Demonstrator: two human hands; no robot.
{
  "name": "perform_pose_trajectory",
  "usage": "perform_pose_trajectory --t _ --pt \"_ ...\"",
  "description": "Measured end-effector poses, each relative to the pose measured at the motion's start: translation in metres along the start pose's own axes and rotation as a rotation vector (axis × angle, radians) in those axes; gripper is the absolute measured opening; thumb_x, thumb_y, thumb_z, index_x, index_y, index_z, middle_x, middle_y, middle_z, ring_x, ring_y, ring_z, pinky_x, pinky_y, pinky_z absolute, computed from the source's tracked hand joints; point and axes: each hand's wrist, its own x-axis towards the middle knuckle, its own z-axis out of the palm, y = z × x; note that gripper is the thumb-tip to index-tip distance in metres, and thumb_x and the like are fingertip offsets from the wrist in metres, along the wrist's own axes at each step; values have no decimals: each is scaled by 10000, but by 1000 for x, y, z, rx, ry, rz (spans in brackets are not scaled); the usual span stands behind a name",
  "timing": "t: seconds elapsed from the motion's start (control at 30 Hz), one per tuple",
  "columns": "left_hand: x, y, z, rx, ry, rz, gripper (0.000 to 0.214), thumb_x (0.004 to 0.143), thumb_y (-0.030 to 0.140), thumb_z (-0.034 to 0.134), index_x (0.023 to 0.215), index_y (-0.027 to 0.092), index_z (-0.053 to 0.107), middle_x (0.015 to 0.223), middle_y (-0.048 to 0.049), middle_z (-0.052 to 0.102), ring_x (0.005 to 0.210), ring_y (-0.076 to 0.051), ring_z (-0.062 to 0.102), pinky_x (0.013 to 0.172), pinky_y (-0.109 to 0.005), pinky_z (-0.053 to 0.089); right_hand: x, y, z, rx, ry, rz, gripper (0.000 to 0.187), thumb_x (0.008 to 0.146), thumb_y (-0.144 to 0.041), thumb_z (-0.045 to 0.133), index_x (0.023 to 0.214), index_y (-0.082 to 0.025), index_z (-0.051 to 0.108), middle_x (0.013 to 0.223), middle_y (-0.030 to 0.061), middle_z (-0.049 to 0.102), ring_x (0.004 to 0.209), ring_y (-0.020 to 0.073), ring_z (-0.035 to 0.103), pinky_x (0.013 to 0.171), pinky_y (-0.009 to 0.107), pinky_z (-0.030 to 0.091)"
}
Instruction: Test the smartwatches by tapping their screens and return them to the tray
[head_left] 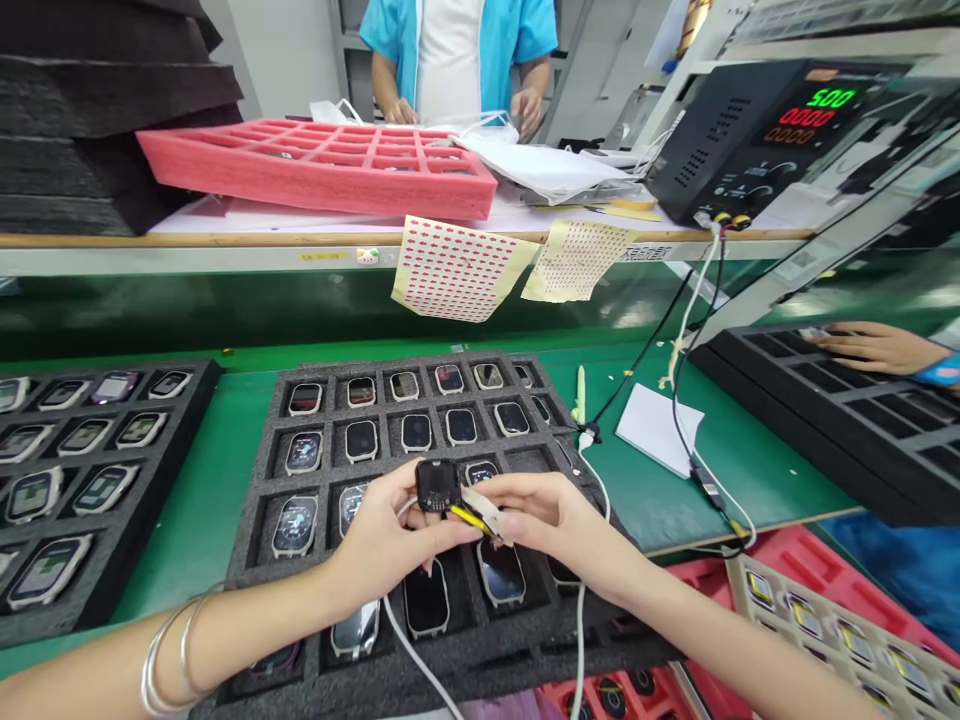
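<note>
My left hand [390, 530] grips a small black square electronic module [439, 485] with a row of contacts near its lower edge. A white cable [401, 630] runs down from between my hands. Beside the module my right hand [540, 515] pinches a pale, curved watch case [482, 508] with a yellow strip [468, 517] along it. Whether module and case are joined, I cannot tell. Both hands are above a black foam tray [330, 490], whose pockets hold several square watch faces, some with lit screens, such as the watch [295, 525] at left.
Another foam tray of watches [105, 540] lies left. At right, a co-worker's hand [885, 347] touches a black tray [862, 440]. White paper [660, 430] and cables lie nearby. The shelf carries a pink foam tray [322, 185] and power supply [750, 140]; another person [457, 60] stands behind.
</note>
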Motion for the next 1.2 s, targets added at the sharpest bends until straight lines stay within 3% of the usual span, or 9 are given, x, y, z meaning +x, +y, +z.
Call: perform_pose_trajectory --t 0.13,0.33,0.53,0.7,0.8,0.97,1.1,1.2 --pt "-3 1 -2 27 0 50 202 670 231 793 760 157 628 645 37 569 443 -56 478 402 -163 431 -4 6 5 122 -60 -42 432 724 -389 773 1089 -179 676 1001 90 691 958 229 634 857 370 497" --pt "-7 1 -3 142 54 117 175 686 262 781 759 179 644 702 6 625 445 -84 500 386 -196 405 -7 14 11 144 8 -117 426 743 -361 766 1114 -185 654 1079 110 669 1039 247 605 934 403 460" --pt "-8 8 -5 309 68 260 148 696 286 773 724 198 657 735 -25 663 697 -186 602 532 -249 442 -8 18 18 240 15 -185 488 704 -385 797 1131 -205 643 1058 98 667 1015 236 607 892 374 488" --pt "-7 7 -6 198 42 135 364 571 283 853 748 200 546 633 54 542 491 -86 427 446 -207 325 -10 16 20 254 -112 -180 511 645 -372 839 1096 -194 679 1059 92 630 960 227 600 837 349 494" --pt "-6 7 -5 66 -15 57 556 482 232 893 833 225 462 671 87 509 485 -64 409 425 -176 290 -11 10 20 207 -146 -237 459 672 -317 827 1096 -202 693 1082 90 594 957 217 583 827 336 485" --pt "-6 6 -4 -9 -147 12 660 477 191 896 931 240 420 697 94 498 488 -48 362 433 -164 252 -15 -1 17 88 -275 -174 430 732 -352 774 1122 -198 679 1067 93 596 906 201 593 847 357 488" --pt "-6 6 -4 -26 -153 -13 685 459 226 905 937 236 414 669 99 474 495 -53 350 449 -171 255 -15 -2 18 39 -269 -211 415 725 -344 779 1098 -186 690 1045 95 606 938 221 601 884 379 481" --pt "-6 6 -3 -18 -136 -7 709 442 235 911 969 235 437 766 69 515 572 -72 421 503 -179 306 -14 3 21 71 -224 -219 425 693 -329 806 1077 -183 699 1040 97 618 933 223 604 880 378 480"
